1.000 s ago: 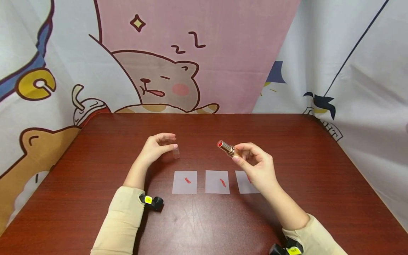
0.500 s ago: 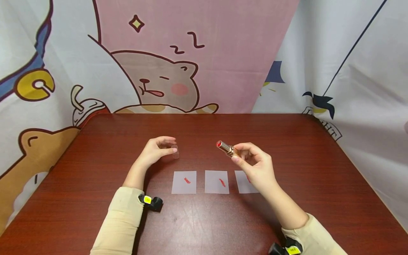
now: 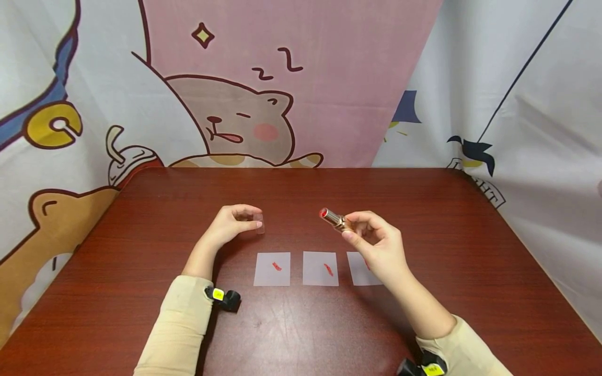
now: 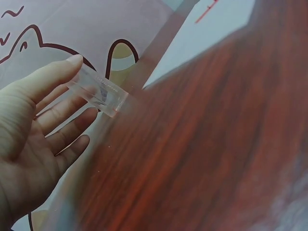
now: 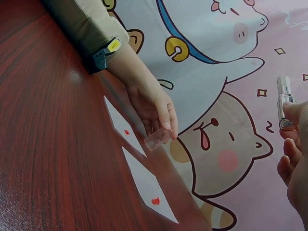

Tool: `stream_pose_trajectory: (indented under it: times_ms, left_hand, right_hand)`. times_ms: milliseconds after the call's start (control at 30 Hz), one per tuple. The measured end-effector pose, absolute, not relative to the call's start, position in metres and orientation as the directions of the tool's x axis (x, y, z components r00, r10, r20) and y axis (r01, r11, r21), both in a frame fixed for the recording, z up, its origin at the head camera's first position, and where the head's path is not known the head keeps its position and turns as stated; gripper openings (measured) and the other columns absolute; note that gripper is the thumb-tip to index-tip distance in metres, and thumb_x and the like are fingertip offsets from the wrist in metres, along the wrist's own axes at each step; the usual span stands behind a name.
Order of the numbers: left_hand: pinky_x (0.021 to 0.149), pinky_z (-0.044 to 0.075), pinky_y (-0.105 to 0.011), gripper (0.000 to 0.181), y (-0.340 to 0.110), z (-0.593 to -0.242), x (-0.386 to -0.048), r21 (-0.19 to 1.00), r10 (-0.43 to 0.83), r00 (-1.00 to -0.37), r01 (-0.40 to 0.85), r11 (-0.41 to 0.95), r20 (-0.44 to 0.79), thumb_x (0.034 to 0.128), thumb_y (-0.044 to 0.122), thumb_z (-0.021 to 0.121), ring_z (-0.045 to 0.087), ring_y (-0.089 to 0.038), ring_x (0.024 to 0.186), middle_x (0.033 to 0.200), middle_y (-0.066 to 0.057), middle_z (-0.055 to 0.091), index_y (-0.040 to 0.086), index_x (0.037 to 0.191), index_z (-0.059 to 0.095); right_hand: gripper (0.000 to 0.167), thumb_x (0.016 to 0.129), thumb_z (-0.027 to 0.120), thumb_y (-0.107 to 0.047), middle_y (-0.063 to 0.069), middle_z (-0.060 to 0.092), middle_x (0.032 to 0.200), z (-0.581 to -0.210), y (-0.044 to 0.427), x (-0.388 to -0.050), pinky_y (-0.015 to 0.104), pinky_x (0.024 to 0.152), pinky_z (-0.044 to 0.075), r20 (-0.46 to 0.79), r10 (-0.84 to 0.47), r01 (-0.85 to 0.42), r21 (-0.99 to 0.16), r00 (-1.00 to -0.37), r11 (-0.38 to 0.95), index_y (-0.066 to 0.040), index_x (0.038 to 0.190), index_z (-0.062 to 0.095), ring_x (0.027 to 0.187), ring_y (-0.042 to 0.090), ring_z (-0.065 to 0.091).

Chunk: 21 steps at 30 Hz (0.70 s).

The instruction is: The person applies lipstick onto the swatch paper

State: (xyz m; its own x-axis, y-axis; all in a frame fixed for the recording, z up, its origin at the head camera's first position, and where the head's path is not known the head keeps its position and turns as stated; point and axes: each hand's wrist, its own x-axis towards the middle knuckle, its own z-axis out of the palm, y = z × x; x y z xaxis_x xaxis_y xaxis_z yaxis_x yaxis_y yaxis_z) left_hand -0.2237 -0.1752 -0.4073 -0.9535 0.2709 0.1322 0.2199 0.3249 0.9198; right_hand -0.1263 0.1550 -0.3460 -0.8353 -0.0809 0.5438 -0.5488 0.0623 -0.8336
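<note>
My left hand (image 3: 228, 224) pinches a clear plastic cap (image 4: 98, 90) between thumb and fingers; the cap stands upright at the table surface behind the left paper. Held between the thumb and fingers of my right hand (image 3: 381, 240) is a lipstick (image 3: 333, 217) in a gold-and-silver tube, uncapped and raised, its red tip pointing up and to the left. Below the hands lie three white paper squares in a row: the left paper (image 3: 261, 277), the middle paper (image 3: 312, 277) and the right paper (image 3: 358, 277). Each has a red streak. My right hand partly covers the right one.
A dark red-brown wooden table (image 3: 282, 334) spreads under everything. Behind it hangs a cartoon-printed cloth (image 3: 338, 78) that meets the far edge and the sides. Both wrists carry small black cameras, the left wrist camera (image 3: 226, 300) close to the table.
My left hand has come down slightly, and its thumb and fingers have closed on the clear cap. My right hand with the lipstick has stayed almost still. The papers have not moved.
</note>
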Motion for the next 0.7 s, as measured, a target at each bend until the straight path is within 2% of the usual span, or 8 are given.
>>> stream_pose_trajectory:
  times_ms: [267,367,500,700]
  left_hand:
    - [0.073,0.048,-0.024,0.030,-0.175,-0.406,-0.223,0.927,0.281,-0.952,0.209,0.311,0.121,0.0814,0.005,0.076,0.059,-0.033,0.095,0.099,-0.019,0.067,-0.005,0.109,0.068]
    - [0.072,0.048,-0.024,0.029,-0.171,-0.392,-0.214,0.923,0.287,-0.950,0.216,0.318,0.124,0.0821,0.001,0.073,0.058,-0.036,0.095,0.099,-0.023,0.066,-0.008,0.109,0.066]
    - [0.073,0.048,-0.025,0.027,-0.167,-0.376,-0.203,0.919,0.290,-0.948,0.229,0.322,0.134,0.0823,-0.001,0.072,0.059,-0.035,0.094,0.098,-0.023,0.066,-0.010,0.107,0.066]
    - [0.072,0.049,-0.024,0.027,-0.166,-0.377,-0.203,0.923,0.283,-0.948,0.234,0.305,0.147,0.0820,-0.001,0.072,0.059,-0.035,0.092,0.096,-0.022,0.067,-0.010,0.107,0.066]
  right_hand:
    - [0.025,0.077,0.071,0.013,0.000,0.059,0.075,-0.347,0.155,-0.127,0.018,0.059,0.045,0.545,-0.083,-0.550,-0.833,-0.834,0.056,0.011,0.100,0.062,0.068,0.010,0.051]
    - [0.025,0.076,0.070,0.016,0.001,0.060,0.075,-0.346,0.155,-0.127,0.019,0.059,0.044,0.555,-0.076,-0.559,-0.828,-0.828,0.036,0.011,0.100,0.062,0.068,0.010,0.051]
    - [0.026,0.076,0.068,0.019,0.002,0.060,0.075,-0.345,0.153,-0.126,0.019,0.059,0.044,0.566,-0.065,-0.568,-0.823,-0.822,0.008,0.011,0.099,0.063,0.068,0.010,0.051]
    - [0.026,0.076,0.068,0.018,0.003,0.059,0.075,-0.346,0.153,-0.126,0.019,0.058,0.044,0.567,-0.066,-0.568,-0.823,-0.821,0.014,0.010,0.099,0.063,0.067,0.011,0.050]
